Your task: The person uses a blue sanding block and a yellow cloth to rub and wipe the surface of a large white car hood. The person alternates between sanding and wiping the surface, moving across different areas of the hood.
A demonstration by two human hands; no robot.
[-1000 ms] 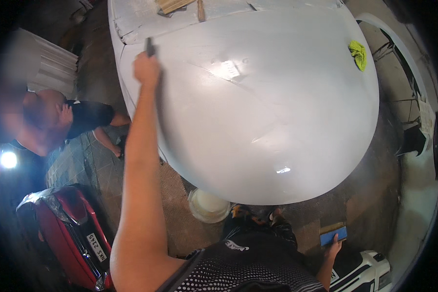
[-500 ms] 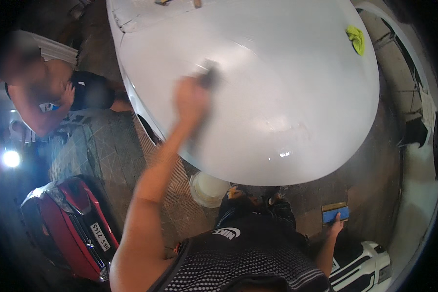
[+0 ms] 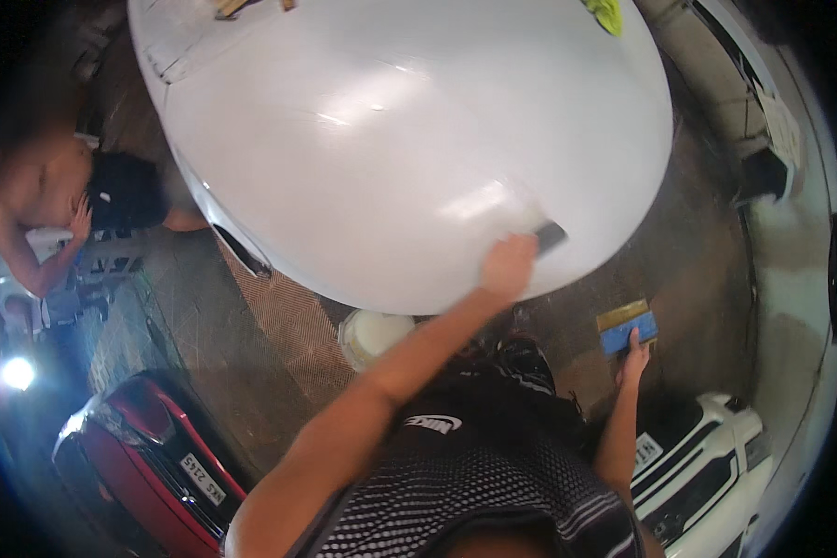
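Note:
In front of me spreads the large rounded panel of a white car (image 3: 391,186), wet-looking, with glare on it. My left hand (image 3: 510,264) is closed on a dark grey flat pad (image 3: 551,238) and presses it to the panel near its closest edge. Whether the pad is a sanding sheet or a block I cannot tell. To the right, off the car, my right hand (image 3: 634,353) grips a flat rectangular block (image 3: 616,338), blue on one part and yellowish-brown on another. It hangs above the floor, with the thumb over the blue face.
A round whitish bucket (image 3: 374,337) stands below the panel's near edge. A green cloth (image 3: 605,13) and wooden-looking pieces (image 3: 235,7) lie on the car. A person (image 3: 42,191) is at the left. Behind me are a red car (image 3: 144,456) and another white car (image 3: 707,474).
My left hand has swept the dark pad from the panel's upper left toward its near right edge. The view has shifted, and my right hand still holds the blue block.

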